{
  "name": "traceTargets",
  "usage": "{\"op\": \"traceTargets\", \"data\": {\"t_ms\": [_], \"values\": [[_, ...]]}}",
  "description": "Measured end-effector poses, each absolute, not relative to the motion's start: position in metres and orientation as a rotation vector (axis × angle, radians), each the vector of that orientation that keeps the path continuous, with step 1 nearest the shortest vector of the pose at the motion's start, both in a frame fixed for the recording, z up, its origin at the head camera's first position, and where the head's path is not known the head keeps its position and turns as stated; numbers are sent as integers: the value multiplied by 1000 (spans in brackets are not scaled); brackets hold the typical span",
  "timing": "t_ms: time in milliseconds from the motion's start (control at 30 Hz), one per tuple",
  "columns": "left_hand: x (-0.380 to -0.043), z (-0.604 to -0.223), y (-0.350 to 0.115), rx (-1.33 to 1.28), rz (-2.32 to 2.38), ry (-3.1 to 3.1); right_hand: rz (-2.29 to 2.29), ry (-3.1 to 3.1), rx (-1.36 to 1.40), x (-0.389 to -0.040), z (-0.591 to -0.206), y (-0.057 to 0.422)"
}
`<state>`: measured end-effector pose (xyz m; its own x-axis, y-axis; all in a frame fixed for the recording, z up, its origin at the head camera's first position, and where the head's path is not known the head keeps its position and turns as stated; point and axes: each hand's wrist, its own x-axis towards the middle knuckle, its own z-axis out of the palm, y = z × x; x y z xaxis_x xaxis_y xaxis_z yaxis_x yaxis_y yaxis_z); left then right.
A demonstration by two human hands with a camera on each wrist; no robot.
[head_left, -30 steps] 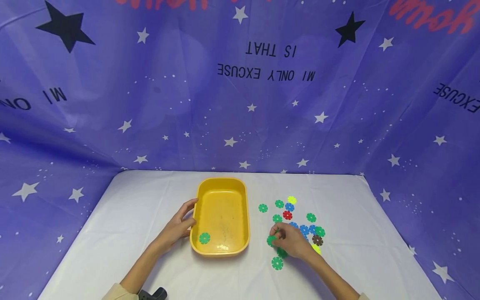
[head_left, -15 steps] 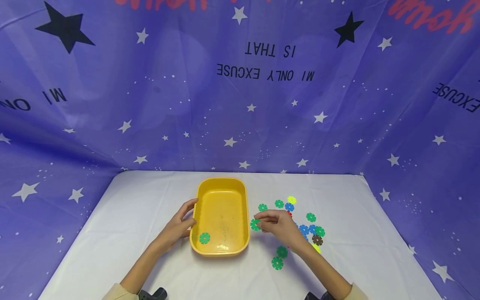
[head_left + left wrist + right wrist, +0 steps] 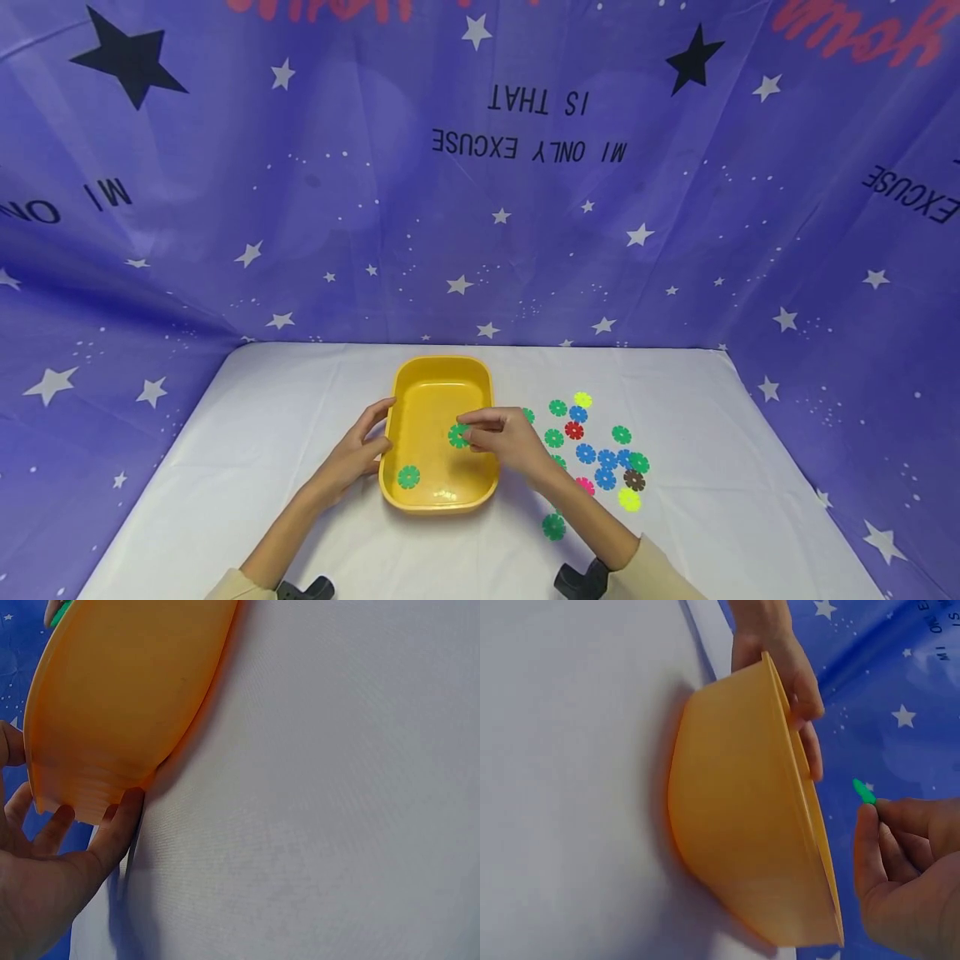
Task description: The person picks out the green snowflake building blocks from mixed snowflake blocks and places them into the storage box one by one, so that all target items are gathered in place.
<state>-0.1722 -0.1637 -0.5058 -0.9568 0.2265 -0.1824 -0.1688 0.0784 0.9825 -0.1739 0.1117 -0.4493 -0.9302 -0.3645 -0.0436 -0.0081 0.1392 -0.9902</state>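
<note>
A green notched plastic disc (image 3: 458,436) is pinched between the thumb and fingers of my right hand (image 3: 513,442), above the inside of a yellow tray (image 3: 442,507). In the right wrist view that disc (image 3: 864,791) appears edge-on, clear of the tray's rim. My left hand (image 3: 351,457) grips the tray at its left side, fingers spread along rim and outer wall, as the left wrist view of the tray (image 3: 127,690) also shows. One more green disc (image 3: 408,477) lies on the tray floor, near the front left corner.
Right of the tray, several loose discs lie scattered on the white cloth: green (image 3: 622,434), blue (image 3: 605,478), red (image 3: 574,430), yellow (image 3: 630,499), pink (image 3: 585,485) and brown (image 3: 634,480). My right forearm (image 3: 592,517) passes over some. A purple star-printed curtain (image 3: 480,208) surrounds the table.
My right hand has carried the green disc leftward from the scattered discs to over the tray. The left hand and the tray have stayed in place.
</note>
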Motion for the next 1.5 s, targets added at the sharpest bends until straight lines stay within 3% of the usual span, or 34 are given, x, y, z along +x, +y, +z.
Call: {"op": "traceTargets", "data": {"t_ms": [333, 600, 1500], "values": [[-172, -505, -164, 80, 1969, 2055, -1900, 2070, -407, -181, -463, 74], [-171, -503, -164, 76, 1951, 2064, -1857, 2118, -290, -180, -474, 54], [-171, -502, -164, 69, 1938, 2068, -1402, 2490, -259, -193, -490, 24]]}}
